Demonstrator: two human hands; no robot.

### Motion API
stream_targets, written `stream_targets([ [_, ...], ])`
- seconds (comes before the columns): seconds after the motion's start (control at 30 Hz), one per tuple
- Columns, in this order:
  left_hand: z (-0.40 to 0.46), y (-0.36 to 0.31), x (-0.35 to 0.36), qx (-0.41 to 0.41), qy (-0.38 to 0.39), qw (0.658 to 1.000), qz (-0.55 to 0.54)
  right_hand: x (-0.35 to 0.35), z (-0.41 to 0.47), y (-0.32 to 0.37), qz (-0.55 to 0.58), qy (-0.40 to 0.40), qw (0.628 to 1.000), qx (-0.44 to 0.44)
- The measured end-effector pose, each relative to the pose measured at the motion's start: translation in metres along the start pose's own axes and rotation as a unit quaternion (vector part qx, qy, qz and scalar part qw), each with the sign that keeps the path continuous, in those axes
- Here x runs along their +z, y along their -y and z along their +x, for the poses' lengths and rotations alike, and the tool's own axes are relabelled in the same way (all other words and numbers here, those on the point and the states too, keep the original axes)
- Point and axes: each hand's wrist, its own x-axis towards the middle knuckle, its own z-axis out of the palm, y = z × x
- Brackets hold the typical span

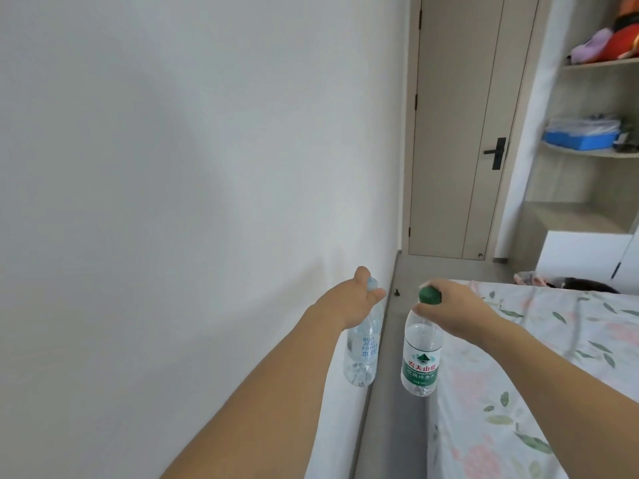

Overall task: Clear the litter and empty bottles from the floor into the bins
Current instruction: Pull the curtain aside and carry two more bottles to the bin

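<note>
both arms reach forward over a narrow strip of grey floor (394, 392) that runs between a white wall (173, 167) on the left and a bed (539, 357) on the right. the left hand (363, 288) has its fingers curled round the neck of a clear bottle with a pale blue cap (363, 347), pinching it just under the cap; the cap shows between thumb and fingers, and the body of the bottle hangs straight down below the hand, close beside the wall and clear of the floor. blue print marks its side. the right hand (449, 302) grips the top of a clear bottle with a green cap and a green and white label (421, 357); the fingers wrap the neck from the right, the green cap sticks out to the left of the knuckles, and the body hangs below the hand over the floor strip, just beside the edge of the bed. the two bottles hang near each other, not touching, at about the same height. both look empty.

the bed has a floral sheet with pink flowers and green leaves. at the far end of the floor strip stands a closed beige door (460, 133) with a black handle. to the right of it are open shelves (594, 153) holding a blue tray and soft toys.
</note>
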Motion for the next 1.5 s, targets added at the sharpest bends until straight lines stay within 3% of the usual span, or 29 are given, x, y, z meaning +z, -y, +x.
stream_targets([
  [0.7, 0.397, -0.07, -0.028, 0.068, -0.003, 0.991, 0.116, -0.103, 0.33, -0.1, 0.015, -0.076, 0.996, 0.05],
  [1.0, 0.527, -0.079, -0.049, 0.049, -0.004, 0.995, 0.087, -0.131, 0.441, -0.127, 0.011, -0.081, 0.995, 0.061],
  [1.5, 0.835, -0.116, -0.081, 0.121, 0.042, 0.971, 0.199, -0.198, 0.705, -0.138, -0.016, -0.158, 0.984, 0.076],
])
